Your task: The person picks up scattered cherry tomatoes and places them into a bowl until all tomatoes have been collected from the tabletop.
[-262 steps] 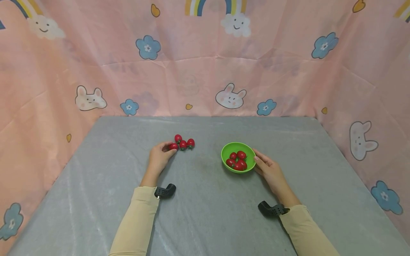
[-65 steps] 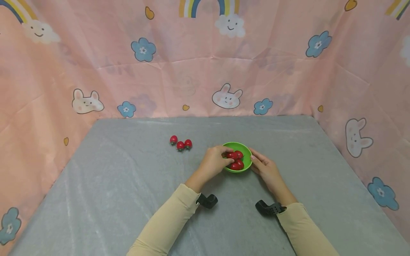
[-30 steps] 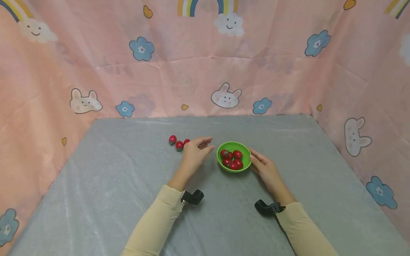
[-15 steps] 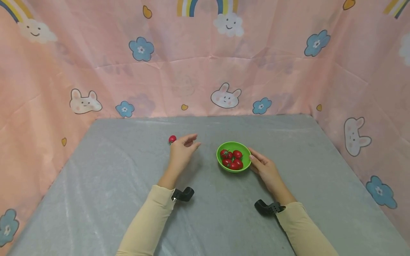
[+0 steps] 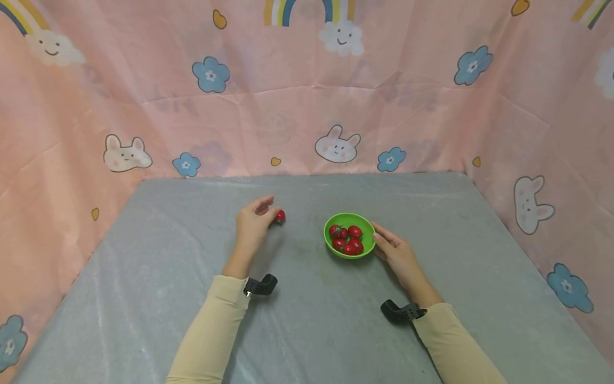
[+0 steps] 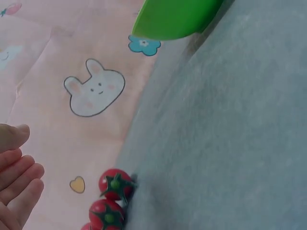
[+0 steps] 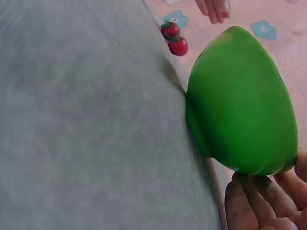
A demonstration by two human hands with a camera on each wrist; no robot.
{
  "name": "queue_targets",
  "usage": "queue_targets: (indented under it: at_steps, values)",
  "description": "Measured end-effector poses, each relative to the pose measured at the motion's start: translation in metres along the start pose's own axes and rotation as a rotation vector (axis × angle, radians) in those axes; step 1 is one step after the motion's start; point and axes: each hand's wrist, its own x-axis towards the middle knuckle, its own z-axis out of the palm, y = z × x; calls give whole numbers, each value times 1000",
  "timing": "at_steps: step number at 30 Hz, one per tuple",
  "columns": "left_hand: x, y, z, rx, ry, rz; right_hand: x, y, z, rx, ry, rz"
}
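Observation:
My left hand (image 5: 251, 226) hovers over the cherry tomatoes on the table, with fingers apart from thumb and nothing held. One cherry tomato (image 5: 280, 216) shows beside its thumb; the hand hides the others in the head view. From the left wrist, a red cherry tomato (image 6: 115, 184) with a green calyx lies close to a second, and a third is cut by the frame edge, all apart from the fingers (image 6: 19, 177). My right hand (image 5: 400, 258) grips the green bowl (image 5: 350, 256) by its right side, thumb at the rim. Several cherry tomatoes (image 5: 349, 248) lie inside the bowl.
A grey cloth covers the table (image 5: 316, 320). Behind it and along both sides hangs a pink curtain (image 5: 288, 117) printed with rabbits, flowers and rainbows. Each wrist wears a black camera strap (image 5: 261, 285).
My left hand has gone from the bowl back leftward to the loose tomatoes. One more tomato lies in the bowl than 8.7 s ago. The right hand keeps its grip on the bowl.

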Motion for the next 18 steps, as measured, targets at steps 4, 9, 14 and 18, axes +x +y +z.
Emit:
queue_targets:
  at_steps: [4,9,14,18]
  values:
    - [3,-4,-7,-1,22,-34,1,0,0,-4,2,2]
    - [8,-10,-14,-4,56,-63,1,0,0,-13,-1,8]
    - [12,-16,-19,0,86,-58,2,1,0,-21,0,8]
    - [15,-19,-22,3,101,-67,1,1,1,-25,3,6]
